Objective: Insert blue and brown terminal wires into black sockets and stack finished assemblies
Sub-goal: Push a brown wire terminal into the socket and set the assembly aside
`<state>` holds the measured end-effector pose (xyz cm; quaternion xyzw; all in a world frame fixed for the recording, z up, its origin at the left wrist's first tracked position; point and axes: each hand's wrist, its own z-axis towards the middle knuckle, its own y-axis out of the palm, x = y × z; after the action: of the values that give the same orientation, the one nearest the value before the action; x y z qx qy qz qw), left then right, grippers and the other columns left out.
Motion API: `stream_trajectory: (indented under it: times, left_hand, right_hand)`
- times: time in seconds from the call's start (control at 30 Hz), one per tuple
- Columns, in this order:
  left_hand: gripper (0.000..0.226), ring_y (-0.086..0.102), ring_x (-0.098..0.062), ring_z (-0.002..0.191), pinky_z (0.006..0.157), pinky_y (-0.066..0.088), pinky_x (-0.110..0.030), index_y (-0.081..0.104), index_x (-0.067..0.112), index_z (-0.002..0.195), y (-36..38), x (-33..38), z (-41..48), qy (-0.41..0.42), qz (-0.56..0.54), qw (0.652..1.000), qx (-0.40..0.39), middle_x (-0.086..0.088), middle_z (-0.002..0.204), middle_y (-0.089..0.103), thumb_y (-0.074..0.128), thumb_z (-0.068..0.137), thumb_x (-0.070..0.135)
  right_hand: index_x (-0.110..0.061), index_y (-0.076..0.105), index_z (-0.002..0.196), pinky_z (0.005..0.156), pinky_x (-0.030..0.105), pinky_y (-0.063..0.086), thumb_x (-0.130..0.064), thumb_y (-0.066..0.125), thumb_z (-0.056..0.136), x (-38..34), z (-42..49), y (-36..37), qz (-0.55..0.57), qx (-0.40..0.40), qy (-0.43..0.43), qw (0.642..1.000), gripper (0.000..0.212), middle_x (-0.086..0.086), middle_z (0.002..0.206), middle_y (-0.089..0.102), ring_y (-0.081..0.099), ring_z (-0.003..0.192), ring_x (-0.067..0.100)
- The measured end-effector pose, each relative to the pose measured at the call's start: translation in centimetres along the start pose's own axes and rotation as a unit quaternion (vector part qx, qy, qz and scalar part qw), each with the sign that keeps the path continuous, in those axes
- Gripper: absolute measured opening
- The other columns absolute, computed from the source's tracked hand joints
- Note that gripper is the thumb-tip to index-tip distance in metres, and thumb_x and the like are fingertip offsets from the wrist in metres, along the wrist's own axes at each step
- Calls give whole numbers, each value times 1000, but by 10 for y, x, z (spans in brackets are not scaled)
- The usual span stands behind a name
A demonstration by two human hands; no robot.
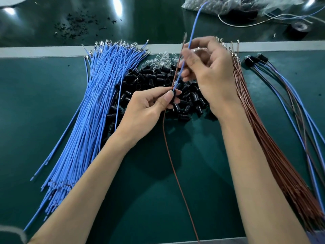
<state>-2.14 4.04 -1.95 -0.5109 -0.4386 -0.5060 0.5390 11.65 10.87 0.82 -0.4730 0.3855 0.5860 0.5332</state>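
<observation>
The brown wire (168,155) trails from the near bench (44,103) edge up between your forearms to your left hand (149,103), whose thumb and fingers pinch a black socket (174,98) above the socket heap (140,81). Your right hand (209,71) pinches the blue wire (193,29), which rises steeply from the socket, its far end pointing away from you. A clear bag (219,6) at the far right holds dark parts.

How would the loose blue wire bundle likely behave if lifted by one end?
Probably springy rather than limp: the single blue wire held by the right hand rises nearly straight unsupported. The blue bundle would likely splay and shed strands, since no tie shows and a few lie apart.
</observation>
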Motion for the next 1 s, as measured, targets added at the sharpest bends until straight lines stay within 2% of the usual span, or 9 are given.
stream_trajectory:
  times: [0.1, 0.23, 0.33, 0.43, 0.6, 0.73, 0.9, 1.0]
  left_hand:
    - [20, 62, 3, 76, 72, 46, -11, 66, 15, 105, -1, 1, 0, -11, -20, 1000, 4, 8, 81, 70, 49, 98, 7]
    - [20, 61, -2, 74, 72, 47, -13, 68, 19, 99, -3, 0, 1, -25, -34, 999, 2, 10, 77, 71, 50, 98, 10]
    - [21, 62, -4, 73, 74, 50, -15, 69, 19, 97, -4, -1, 3, -39, -50, 998, 2, 8, 76, 72, 49, 98, 11]
    - [21, 63, -6, 76, 76, 51, -17, 69, 19, 96, -6, -1, 4, -49, -59, 997, 7, 7, 77, 73, 49, 97, 12]
    - [18, 64, -1, 74, 73, 49, -14, 68, 16, 99, -4, -1, 3, -50, -53, 997, 8, 9, 77, 73, 52, 96, 9]
    - [18, 64, -1, 71, 72, 49, -14, 68, 16, 98, -4, 0, 4, -48, -69, 996, 27, 8, 73, 72, 51, 96, 9]
    - [14, 69, -6, 75, 71, 51, -16, 67, 9, 98, -3, 1, 2, -41, -81, 995, 26, 4, 74, 73, 57, 91, 2]
    - [14, 70, -8, 75, 71, 52, -17, 67, 9, 97, -2, 1, 2, -43, -90, 994, 34, 5, 75, 73, 59, 90, 1]
  right_hand:
    - [-14, 60, 90, 61, 21, 53, -4, 67, 88, 3, -5, -1, 8, -56, 29, 998, 12, -6, 66, 67, 62, 59, 7]
    - [-12, 60, 88, 62, 19, 52, -1, 72, 82, 4, -9, -4, -9, -120, 39, 992, 17, -5, 71, 67, 63, 62, 8]
    - [-12, 59, 88, 62, 19, 52, 2, 69, 84, 4, -9, -6, -18, -113, 36, 993, 18, -1, 73, 66, 65, 61, 9]
    - [-14, 58, 88, 63, 19, 51, 3, 67, 85, 6, -9, -5, -29, -109, 38, 993, 19, -3, 72, 66, 65, 61, 9]
    - [-15, 62, 86, 67, 19, 52, 0, 70, 83, 8, -10, -6, -41, -120, 43, 991, 17, -8, 67, 68, 66, 63, 6]
    - [-17, 60, 84, 73, 30, 55, -3, 74, 80, 11, -13, -5, -32, -73, 57, 995, 19, -6, 67, 70, 67, 68, 11]
    - [-15, 60, 80, 60, 23, 52, -1, 72, 82, 10, -16, 4, -25, -97, 67, 993, 18, -5, 67, 67, 63, 61, 7]
    - [-14, 60, 77, 61, 18, 51, 2, 72, 81, 8, -17, 2, -3, -89, 74, 993, 20, -9, 64, 67, 62, 61, 4]
